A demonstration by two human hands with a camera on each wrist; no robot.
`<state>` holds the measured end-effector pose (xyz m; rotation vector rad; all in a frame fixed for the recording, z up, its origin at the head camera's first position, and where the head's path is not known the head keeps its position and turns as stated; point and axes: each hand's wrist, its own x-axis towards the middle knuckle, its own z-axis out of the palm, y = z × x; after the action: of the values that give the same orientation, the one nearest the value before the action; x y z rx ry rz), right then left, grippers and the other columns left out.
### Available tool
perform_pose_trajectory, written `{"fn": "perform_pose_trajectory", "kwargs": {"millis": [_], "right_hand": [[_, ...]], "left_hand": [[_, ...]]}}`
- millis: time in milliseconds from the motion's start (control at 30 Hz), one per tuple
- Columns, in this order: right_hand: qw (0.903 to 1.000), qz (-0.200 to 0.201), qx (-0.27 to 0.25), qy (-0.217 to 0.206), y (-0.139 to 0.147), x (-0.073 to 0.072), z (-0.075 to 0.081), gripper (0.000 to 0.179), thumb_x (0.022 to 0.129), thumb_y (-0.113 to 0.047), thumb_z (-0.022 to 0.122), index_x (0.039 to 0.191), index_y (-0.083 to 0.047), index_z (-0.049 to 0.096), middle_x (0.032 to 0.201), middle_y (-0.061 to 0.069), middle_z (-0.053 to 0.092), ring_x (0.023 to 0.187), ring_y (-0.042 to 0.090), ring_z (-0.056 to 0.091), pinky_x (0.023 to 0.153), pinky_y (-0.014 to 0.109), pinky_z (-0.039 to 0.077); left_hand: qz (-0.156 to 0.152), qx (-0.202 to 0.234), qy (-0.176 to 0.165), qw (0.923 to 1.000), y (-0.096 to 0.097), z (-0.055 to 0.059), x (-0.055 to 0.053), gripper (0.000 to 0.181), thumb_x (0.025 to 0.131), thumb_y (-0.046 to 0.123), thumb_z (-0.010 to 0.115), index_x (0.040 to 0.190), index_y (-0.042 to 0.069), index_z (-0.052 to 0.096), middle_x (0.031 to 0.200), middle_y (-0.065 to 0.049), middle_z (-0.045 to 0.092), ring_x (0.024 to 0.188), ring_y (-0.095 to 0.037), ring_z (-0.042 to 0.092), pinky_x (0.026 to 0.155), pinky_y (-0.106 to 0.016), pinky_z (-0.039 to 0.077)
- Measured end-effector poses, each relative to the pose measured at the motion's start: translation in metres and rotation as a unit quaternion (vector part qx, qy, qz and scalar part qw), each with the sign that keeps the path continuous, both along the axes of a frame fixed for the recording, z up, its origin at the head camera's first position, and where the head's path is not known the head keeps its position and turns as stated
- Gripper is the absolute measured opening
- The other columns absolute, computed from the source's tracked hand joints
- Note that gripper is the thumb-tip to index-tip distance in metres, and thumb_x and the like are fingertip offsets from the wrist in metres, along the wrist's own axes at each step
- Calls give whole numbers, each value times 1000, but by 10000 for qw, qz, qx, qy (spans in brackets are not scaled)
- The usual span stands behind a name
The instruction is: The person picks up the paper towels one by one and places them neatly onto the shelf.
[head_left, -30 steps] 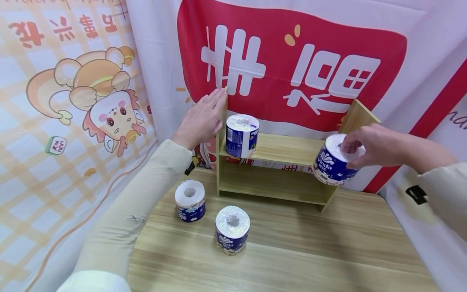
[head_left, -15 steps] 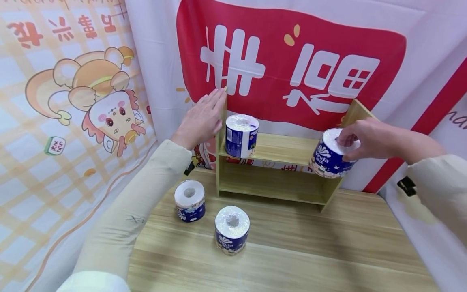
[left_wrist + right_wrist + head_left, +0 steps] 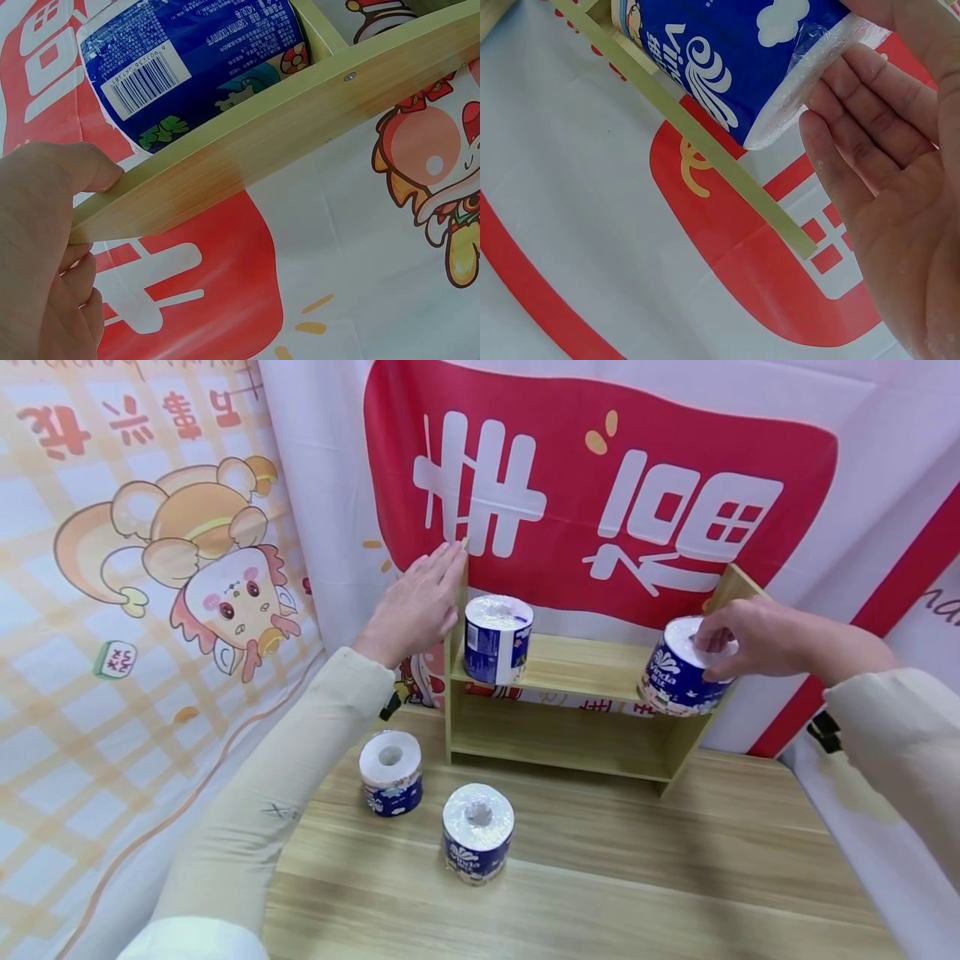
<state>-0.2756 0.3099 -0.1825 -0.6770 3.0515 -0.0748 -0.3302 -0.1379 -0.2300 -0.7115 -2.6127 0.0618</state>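
Observation:
A small two-tier wooden shelf (image 3: 585, 664) stands at the back of the table. My left hand (image 3: 416, 606) grips the top of its left side panel (image 3: 225, 161), thumb on one side and fingers on the other. Beside that panel, a blue-and-white toilet roll (image 3: 495, 647) sits upright on the upper board. My right hand (image 3: 772, 639) pinches another toilet roll (image 3: 678, 681) by its top rim at the board's right end, near the right side panel (image 3: 697, 142). That roll tilts slightly; whether its base touches the board cannot be told.
Two more toilet rolls stand upright on the wooden table (image 3: 637, 877): one at the left (image 3: 392, 772), the other nearer the front (image 3: 477, 831). Printed cloth (image 3: 337, 460) hangs behind the shelf and along both sides.
My right hand has moved the held toilet roll a little up and to the left, over the right end of the upper board. My left hand stays in place on the shelf.

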Motion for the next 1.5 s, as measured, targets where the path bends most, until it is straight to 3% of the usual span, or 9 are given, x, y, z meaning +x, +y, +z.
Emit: {"fn": "perform_pose_trajectory", "kwargs": {"millis": [1500], "right_hand": [[9996,-125,250,-14,-3,-29,-7,50,81,-23,93,125,-6,75,120,16,74,108,33,68,95,65,60]], "left_hand": [[-34,-48,118,9999,-2,-1,-1,83,105,26,61,169,4,13,178,-13,16,167,-32,16,135,-45,20]]}}
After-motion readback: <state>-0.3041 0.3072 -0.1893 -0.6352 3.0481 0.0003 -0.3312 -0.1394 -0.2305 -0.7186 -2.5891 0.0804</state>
